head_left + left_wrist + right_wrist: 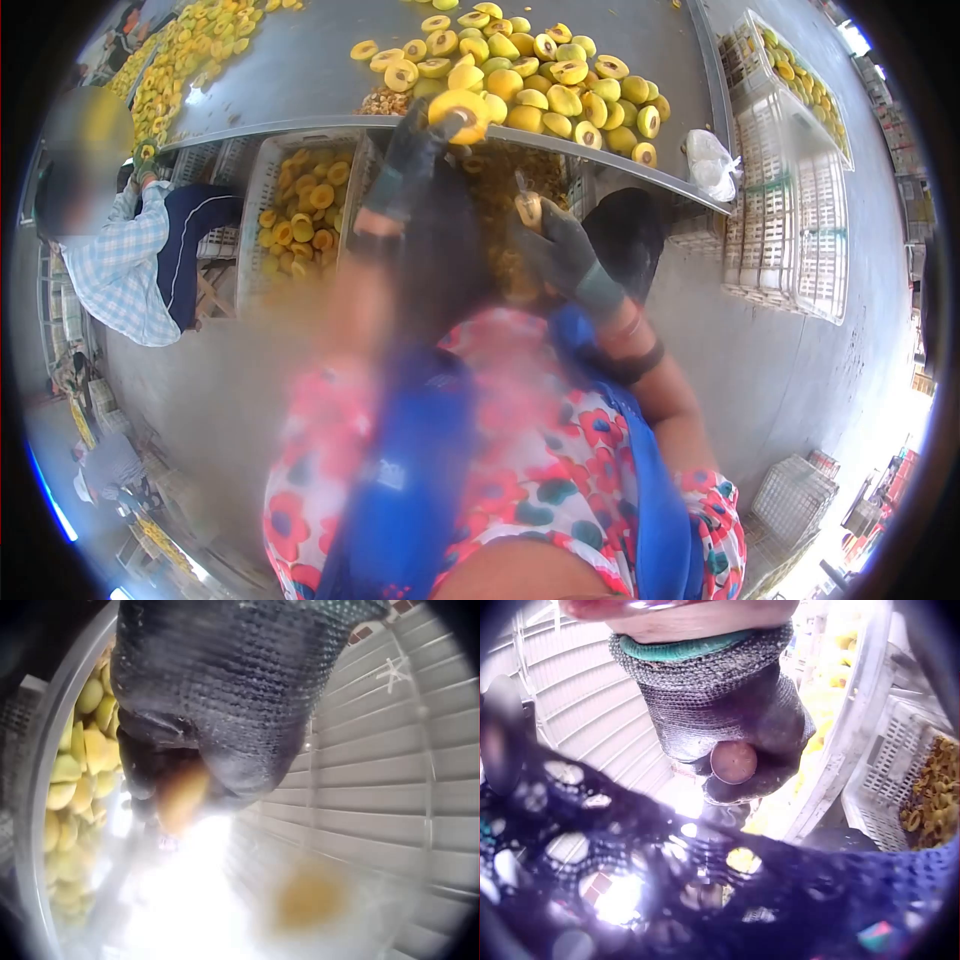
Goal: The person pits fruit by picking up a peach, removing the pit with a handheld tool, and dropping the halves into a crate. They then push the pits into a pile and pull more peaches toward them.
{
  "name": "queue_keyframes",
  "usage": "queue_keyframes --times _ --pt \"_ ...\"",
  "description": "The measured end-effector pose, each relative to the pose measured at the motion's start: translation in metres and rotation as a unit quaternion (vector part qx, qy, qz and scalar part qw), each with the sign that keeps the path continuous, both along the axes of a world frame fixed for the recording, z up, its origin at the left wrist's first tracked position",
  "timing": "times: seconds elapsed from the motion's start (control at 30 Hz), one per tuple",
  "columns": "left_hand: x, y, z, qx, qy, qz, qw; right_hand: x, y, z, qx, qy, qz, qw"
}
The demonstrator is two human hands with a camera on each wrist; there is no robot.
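Floral shirt (510, 430) lay nearest the lens. Left hand (408, 155): fingers curled, gripping apricot half (458, 116); right hand (568, 255): fingers wrapped round wooden-handled tool (528, 208). Halves already lay in crate (252, 220), left of left fingers. Beyond fingers, apricot heap (565, 100), partly halved, other fruits' state unclear, lay on grey table (300, 60). Concrete floor (690, 370); stacked crates (770, 220) right of right fingers.

Seated person (120, 265), pale checked shirt, dark trousers with white side stripe, left of frame in head view. Second person (112, 468), lower left. Heap of yellow fruit halves (205, 45), upper left. White plastic bag (711, 165), knotted, upper right, on table corner. Stack of white slatted crates (785, 215), right; empty-looking crate (793, 497), lower right. Ribbed roof (367, 761), right side of left wrist view.
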State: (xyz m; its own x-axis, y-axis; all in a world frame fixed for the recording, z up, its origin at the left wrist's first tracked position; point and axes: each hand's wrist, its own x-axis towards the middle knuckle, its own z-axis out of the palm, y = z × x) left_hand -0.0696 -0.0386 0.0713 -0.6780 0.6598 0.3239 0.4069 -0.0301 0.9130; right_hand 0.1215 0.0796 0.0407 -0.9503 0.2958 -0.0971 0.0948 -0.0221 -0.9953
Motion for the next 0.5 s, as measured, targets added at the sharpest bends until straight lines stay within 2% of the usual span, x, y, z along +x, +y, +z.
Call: queue_keyframes --times 0.03,0.1,0.17,0.2,0.33,0.43,0.5 --pt "0.021 0.001 0.017 -0.03 -0.056 0.02 0.998 -0.002 -0.002 -0.005 0.031 0.04 -0.009 0.999" --pt "0.039 0.008 0.015 -0.022 -0.133 0.014 0.991 -0.004 -0.004 0.007 0.057 0.028 -0.026 0.998" --pt "0.049 0.011 -0.015 0.051 -0.174 -0.036 0.983 -0.004 -0.004 0.01 0.091 0.023 -0.052 0.994" --pt "0.058 0.007 -0.003 0.012 -0.154 -0.042 0.987 -0.003 -0.004 0.006 0.112 0.024 -0.069 0.991" --pt "0.078 0.01 -0.005 0.053 -0.158 -0.039 0.985 0.002 -0.006 0.018 0.197 0.04 -0.104 0.974" --pt "0.084 0.017 -0.018 0.072 -0.135 -0.029 0.988 0.001 -0.006 -0.002 0.128 0.09 -0.103 0.982" --pt "0.083 0.025 -0.034 0.123 -0.088 -0.019 0.988 0.001 -0.005 -0.005 0.123 0.082 -0.1 0.984"
